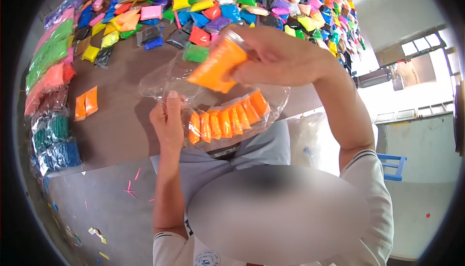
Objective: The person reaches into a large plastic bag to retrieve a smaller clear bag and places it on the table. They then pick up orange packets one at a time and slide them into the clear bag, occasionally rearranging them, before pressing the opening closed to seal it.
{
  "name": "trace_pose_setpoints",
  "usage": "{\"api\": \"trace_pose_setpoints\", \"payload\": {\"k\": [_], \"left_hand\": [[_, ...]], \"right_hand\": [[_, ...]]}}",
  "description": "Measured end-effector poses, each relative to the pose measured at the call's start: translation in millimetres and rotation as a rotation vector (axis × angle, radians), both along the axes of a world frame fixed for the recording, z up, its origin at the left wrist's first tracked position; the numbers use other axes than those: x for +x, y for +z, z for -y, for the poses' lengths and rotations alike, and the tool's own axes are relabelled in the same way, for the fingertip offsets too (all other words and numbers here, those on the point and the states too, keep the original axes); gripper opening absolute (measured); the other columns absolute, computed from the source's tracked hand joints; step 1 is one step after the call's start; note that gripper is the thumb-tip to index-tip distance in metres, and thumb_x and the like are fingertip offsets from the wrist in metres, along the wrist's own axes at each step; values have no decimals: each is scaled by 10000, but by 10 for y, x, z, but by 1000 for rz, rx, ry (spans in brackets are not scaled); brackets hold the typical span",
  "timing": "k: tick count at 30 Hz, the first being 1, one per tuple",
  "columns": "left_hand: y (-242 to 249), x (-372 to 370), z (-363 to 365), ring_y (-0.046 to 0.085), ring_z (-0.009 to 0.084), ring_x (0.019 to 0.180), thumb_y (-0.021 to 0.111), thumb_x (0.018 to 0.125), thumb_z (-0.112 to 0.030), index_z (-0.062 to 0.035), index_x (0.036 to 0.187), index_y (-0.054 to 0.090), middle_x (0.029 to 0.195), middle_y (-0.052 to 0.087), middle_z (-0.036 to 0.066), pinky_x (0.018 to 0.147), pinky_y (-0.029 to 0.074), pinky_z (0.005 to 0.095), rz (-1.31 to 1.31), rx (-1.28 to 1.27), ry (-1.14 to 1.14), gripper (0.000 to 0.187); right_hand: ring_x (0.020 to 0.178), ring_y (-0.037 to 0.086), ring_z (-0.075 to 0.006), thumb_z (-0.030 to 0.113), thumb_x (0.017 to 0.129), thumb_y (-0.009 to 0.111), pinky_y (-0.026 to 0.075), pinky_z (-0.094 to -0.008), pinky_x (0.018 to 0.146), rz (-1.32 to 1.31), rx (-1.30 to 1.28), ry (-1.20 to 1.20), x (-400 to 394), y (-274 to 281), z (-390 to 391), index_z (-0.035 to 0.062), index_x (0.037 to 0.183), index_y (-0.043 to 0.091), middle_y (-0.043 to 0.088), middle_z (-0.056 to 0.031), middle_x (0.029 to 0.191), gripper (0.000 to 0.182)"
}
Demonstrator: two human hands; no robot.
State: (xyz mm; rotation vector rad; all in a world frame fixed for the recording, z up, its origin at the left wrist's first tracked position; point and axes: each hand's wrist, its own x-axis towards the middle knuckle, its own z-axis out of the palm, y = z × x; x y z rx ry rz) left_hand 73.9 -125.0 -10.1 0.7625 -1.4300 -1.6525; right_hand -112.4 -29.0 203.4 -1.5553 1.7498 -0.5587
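Right hand point(278, 55) is up over the desk point(114, 140), near its front edge, fingers gripping an orange packet point(218, 66); can't tell if it's one or a couple together. Packet is tilted, off the desk surface, above the open part of a clear bag point(162, 83).

Left hand point(167, 120) is at the desk's front edge, thumb up, fingers closed on the left side of the bag; fingertips partly hidden. Inside the bag: a row of orange packets point(225, 121), side by side, slanting along the front edge, the bag's lower part hanging toward the person's lap.

Two more orange packets point(86, 103) lie together toward the desk's left edge, well apart from both hands. Bagged stacks point(51, 79) line that left edge: pink and green toward the back, then red, dark brown, teal, and blue at the front left corner.

Far edge is covered by a big pile of coloured packets point(232, 12), all mixed. A green packet point(195, 53) sits at the pile's front, just beside the orange one in view. Pink scraps point(130, 190) on the floor point(111, 222), left; blue stool point(395, 166) off to the right.
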Motion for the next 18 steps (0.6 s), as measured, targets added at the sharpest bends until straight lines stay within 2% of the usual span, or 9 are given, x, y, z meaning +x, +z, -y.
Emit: {"api": "trace_pose_setpoints", "payload": {"k": [3,6,9,12,18], "left_hand": [[7,4,20,490,56,673,532,984,-267,11,823,642,722,576,-12,610,384,218,-50,17,-34,339],[62,-10,-9,490,63,679,527,987,-266,13,827,638,731,577,-4,616,387,224,-40,35,-18,340],[103,-1,-9,495,70,689,525,988,-260,18,827,632,745,585,3,631,393,228,-15,40,-31,339],[79,-7,2,499,73,693,520,990,-252,24,829,627,756,591,7,645,399,230,-74,34,-45,337],[85,-2,-7,501,69,700,532,988,-234,29,837,630,754,589,11,646,402,230,-76,60,-28,319]], "right_hand": [[773,616,-212,236,865,572,463,-358,684,-276,98,-32,-205,-64,-337,10,1163,532,615,-112,831,375],[751,606,-304,202,834,566,451,-418,690,-296,139,-93,-204,-174,-472,-14,1092,538,585,-163,792,338],[780,606,-351,192,802,553,457,-438,705,-383,152,-65,-102,-230,-489,-28,1021,536,595,-200,801,312],[778,611,-369,190,791,532,464,-455,712,-551,286,40,-108,-320,-466,-22,978,536,609,-204,781,282],[731,623,-365,193,792,532,456,-469,658,-714,448,120,-12,-464,-374,-15,919,541,607,-194,714,244]]}}
